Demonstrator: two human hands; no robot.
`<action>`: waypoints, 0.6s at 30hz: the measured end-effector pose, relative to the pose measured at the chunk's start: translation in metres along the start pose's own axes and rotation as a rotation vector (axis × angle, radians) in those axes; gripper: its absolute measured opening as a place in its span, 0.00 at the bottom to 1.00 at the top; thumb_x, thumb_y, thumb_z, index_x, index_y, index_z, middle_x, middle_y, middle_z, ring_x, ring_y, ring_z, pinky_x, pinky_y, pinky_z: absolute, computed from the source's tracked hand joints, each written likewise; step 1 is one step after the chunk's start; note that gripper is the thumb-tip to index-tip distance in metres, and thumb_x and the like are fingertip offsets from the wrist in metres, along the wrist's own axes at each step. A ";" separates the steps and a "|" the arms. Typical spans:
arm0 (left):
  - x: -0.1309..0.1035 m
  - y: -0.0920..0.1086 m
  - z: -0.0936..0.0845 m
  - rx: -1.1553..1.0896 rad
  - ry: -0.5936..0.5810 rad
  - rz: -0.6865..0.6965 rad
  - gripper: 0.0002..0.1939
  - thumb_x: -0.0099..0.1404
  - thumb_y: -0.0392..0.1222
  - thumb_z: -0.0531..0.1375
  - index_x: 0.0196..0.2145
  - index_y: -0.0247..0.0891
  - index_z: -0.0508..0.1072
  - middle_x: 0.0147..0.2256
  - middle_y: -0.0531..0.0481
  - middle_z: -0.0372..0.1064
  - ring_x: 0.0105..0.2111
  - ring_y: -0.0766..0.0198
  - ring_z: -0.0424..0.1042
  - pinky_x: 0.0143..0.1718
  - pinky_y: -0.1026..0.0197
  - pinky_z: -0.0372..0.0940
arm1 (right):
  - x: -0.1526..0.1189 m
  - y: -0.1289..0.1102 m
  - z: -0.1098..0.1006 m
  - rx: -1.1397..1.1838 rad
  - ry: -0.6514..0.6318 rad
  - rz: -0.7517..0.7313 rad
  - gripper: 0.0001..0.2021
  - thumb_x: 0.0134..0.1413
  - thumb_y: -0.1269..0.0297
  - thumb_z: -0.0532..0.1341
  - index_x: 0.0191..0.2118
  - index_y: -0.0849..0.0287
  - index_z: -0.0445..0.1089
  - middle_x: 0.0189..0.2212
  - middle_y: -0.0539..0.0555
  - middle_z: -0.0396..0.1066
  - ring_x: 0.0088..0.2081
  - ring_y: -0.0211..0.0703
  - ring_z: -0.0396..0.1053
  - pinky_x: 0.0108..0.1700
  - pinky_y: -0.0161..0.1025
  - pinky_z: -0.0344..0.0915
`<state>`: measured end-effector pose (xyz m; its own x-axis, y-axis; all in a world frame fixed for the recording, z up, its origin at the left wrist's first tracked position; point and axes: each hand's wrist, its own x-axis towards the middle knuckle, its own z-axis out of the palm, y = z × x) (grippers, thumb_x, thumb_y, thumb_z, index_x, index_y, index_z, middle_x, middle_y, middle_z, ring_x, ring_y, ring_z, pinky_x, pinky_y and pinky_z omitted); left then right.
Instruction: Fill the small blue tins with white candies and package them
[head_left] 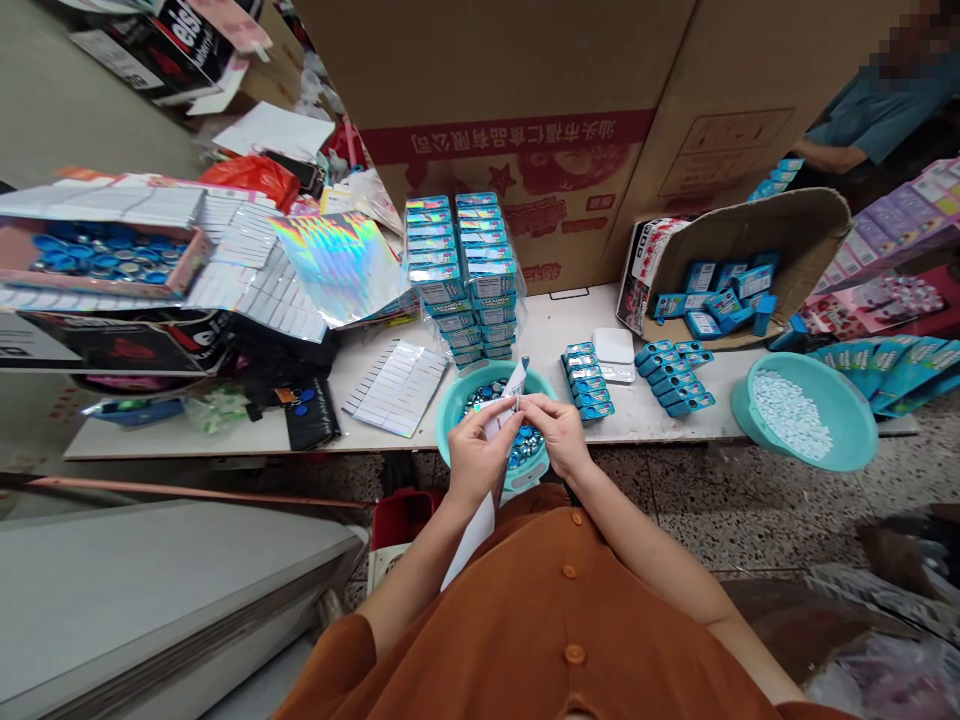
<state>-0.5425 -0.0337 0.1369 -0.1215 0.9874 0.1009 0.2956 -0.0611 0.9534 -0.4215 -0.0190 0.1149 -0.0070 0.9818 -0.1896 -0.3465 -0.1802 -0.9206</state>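
Note:
Above a turquoise basin (444, 425) my two hands meet, fingertips almost touching. My left hand (480, 450) pinches a white folded sheet (474, 545) that hangs down toward my lap. The fingers of my right hand (556, 432) are closed at the sheet's upper edge; whether they hold a small piece there is too small to tell. Blue and silver round caps (525, 445) lie in the basin under my hands. Left of the basin lies a flat stack of white card strips (401, 388).
Behind the basin stand wrapped stacks of blue boxes (461, 270). Small blue boxes (587, 382) and a white scale (613, 350) are to the right, then a basin of white tablets (791, 415). A person's arm (832, 155) shows at the upper right.

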 end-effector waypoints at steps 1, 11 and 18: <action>0.000 0.000 0.000 -0.018 0.007 -0.012 0.13 0.58 0.46 0.63 0.40 0.39 0.77 0.40 0.46 0.75 0.42 0.59 0.73 0.47 0.57 0.65 | 0.000 0.000 0.001 0.002 0.002 0.001 0.10 0.46 0.57 0.66 0.33 0.57 0.78 0.34 0.52 0.74 0.38 0.41 0.69 0.39 0.37 0.68; 0.005 -0.004 0.005 -0.107 0.056 -0.123 0.14 0.56 0.47 0.64 0.37 0.36 0.78 0.37 0.44 0.76 0.40 0.59 0.74 0.46 0.58 0.66 | 0.001 0.001 0.008 0.003 0.112 0.027 0.12 0.42 0.57 0.68 0.33 0.59 0.76 0.30 0.51 0.75 0.30 0.38 0.68 0.35 0.36 0.67; 0.008 -0.003 0.007 -0.286 0.042 -0.271 0.16 0.54 0.47 0.65 0.36 0.33 0.78 0.37 0.44 0.76 0.38 0.59 0.74 0.44 0.59 0.67 | 0.002 -0.004 0.007 -0.147 0.123 -0.192 0.11 0.45 0.60 0.67 0.36 0.57 0.72 0.26 0.47 0.69 0.29 0.35 0.66 0.33 0.33 0.65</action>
<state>-0.5377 -0.0243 0.1331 -0.1991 0.9670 -0.1592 -0.0280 0.1568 0.9872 -0.4265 -0.0159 0.1200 0.1627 0.9859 -0.0389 -0.1910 -0.0072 -0.9816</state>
